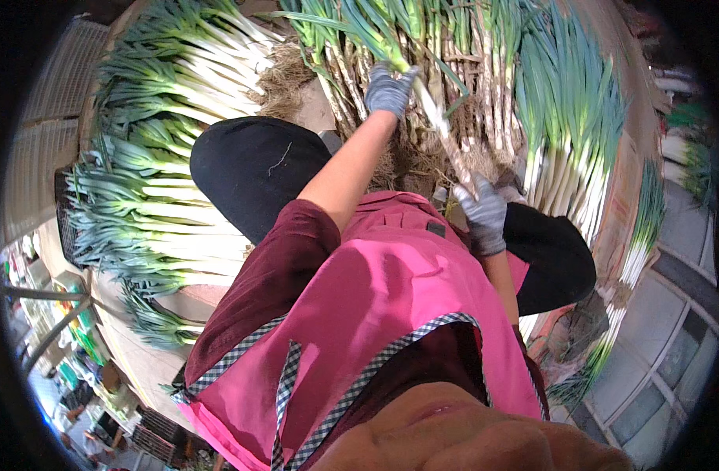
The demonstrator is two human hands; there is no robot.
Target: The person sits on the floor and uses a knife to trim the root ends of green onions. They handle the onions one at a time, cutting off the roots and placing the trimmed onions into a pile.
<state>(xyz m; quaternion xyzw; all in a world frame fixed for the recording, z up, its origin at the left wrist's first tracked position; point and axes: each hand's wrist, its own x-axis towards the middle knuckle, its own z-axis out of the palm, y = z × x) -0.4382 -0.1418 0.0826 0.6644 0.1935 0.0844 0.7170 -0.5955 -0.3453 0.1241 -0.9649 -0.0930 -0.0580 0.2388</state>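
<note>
My left hand [390, 91], in a grey glove, grips a leek [434, 112] just below its green leaves. My gloved right hand [484, 215] is closed around the lower end of the same leek, close to my lap. The leek slants down to the right between my hands; its middle is white, its lower shaft brownish. Behind it lies a dense heap of leeks with soil-stained shafts [494, 94]. Tangled roots [406, 162] spread at the near end of that heap, in front of my lap.
Leeks with white shafts lie in piles at the left [177, 206], the upper left [218, 76] and the right [565, 123]. Smaller bundles [639, 235] lie on grey paving [680, 218] at far right. My bent knees [259, 159] flank the work. A black crate [67, 218] stands at left.
</note>
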